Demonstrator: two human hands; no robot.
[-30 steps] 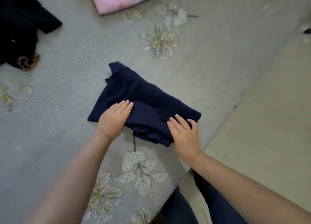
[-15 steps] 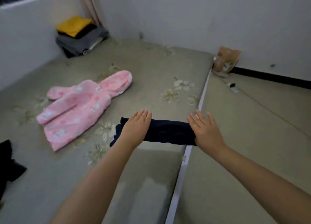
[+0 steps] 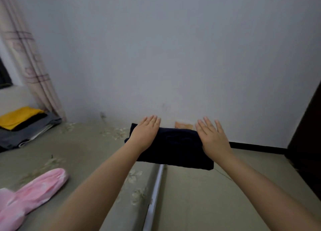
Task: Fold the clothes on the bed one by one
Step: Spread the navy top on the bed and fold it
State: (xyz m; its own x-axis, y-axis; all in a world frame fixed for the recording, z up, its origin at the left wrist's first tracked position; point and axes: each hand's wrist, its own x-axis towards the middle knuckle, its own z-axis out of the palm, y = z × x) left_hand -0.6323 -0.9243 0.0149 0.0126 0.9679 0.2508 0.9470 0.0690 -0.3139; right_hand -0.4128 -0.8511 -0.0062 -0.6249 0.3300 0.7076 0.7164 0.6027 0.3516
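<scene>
A folded navy garment (image 3: 175,147) hangs in the air over the bed's right edge, held level between both hands. My left hand (image 3: 146,132) lies on its left end and my right hand (image 3: 212,137) on its right end. The fingers of both are straight on top of the cloth; the thumbs are hidden under it. A pink fleece garment (image 3: 34,194) lies unfolded on the bed (image 3: 83,149) at the lower left.
A stack of folded clothes (image 3: 22,124), yellow on top of black and grey, sits in the bed's far left corner by a curtain (image 3: 29,62). The bed's white edge rail (image 3: 155,190) borders the floor (image 3: 217,196). A dark door (image 3: 305,126) stands at the right.
Both hands lifted the folded navy garment off the bed and carried it forward and up. The view swung up from the bedsheet toward the far wall.
</scene>
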